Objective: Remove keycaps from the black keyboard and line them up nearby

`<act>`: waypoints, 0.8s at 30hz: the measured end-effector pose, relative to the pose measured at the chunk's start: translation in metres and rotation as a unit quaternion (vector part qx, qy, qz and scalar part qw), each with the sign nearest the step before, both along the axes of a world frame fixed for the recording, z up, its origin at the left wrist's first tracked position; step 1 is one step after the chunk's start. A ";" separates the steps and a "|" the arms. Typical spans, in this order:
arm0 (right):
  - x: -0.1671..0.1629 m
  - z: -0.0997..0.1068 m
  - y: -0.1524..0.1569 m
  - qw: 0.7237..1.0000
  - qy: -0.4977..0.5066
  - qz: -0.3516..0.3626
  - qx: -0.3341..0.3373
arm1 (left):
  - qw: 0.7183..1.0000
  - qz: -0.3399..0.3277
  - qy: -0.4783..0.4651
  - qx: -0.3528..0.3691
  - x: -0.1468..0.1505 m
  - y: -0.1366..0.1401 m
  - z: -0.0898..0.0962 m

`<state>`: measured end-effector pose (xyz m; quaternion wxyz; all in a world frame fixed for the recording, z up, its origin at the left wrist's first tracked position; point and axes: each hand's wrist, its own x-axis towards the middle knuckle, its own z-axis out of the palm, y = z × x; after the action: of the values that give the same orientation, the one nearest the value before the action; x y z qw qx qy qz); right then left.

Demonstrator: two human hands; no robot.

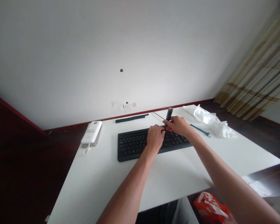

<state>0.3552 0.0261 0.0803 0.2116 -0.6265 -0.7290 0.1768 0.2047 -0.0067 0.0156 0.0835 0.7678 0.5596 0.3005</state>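
Observation:
A black keyboard (132, 144) lies across the white table beneath both hands. My right hand (177, 123) grips a slim black brush (169, 114), held nearly upright with its greyish end on top. Its lower end is hidden by my fingers. Over the middle of the keyboard is my left hand (155, 137), its fingers bent and thumb drawn in, meeting my right fingertips. Whatever sits between those left fingertips is too small to make out. Behind the keyboard, small black keycaps (131, 118) are laid out in a row.
To the right are a blue pry tool (199, 129) and crumpled white plastic (211, 121). A white power bank (92, 132) with a strap sits at the left edge. A thin cable (158, 115) runs off the back. Below the table's front edge is a red bag (211, 207).

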 end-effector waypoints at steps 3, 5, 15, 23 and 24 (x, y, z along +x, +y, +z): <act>0.002 -0.005 -0.018 0.999 -0.002 0.003 0.047 | 1.000 -0.001 -0.006 0.004 0.000 0.000 -0.002; 0.003 -0.009 -0.027 0.998 0.002 0.002 0.069 | 1.000 0.000 -0.011 0.010 0.000 -0.001 -0.003; 0.008 -0.031 -0.050 0.990 0.100 -0.016 0.103 | 1.000 -0.001 -0.017 0.010 -0.001 -0.002 -0.002; 0.001 -0.022 -0.039 0.993 0.001 -0.023 0.112 | 1.000 0.008 -0.012 0.004 0.000 0.000 -0.003; -0.001 -0.019 -0.036 0.993 -0.019 -0.021 0.111 | 1.000 0.008 -0.010 0.002 0.000 0.000 -0.003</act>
<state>0.3545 -0.0095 0.0608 0.2700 -0.6177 -0.7344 0.0784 0.2050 -0.0066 0.0127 0.0852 0.7607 0.5641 0.3096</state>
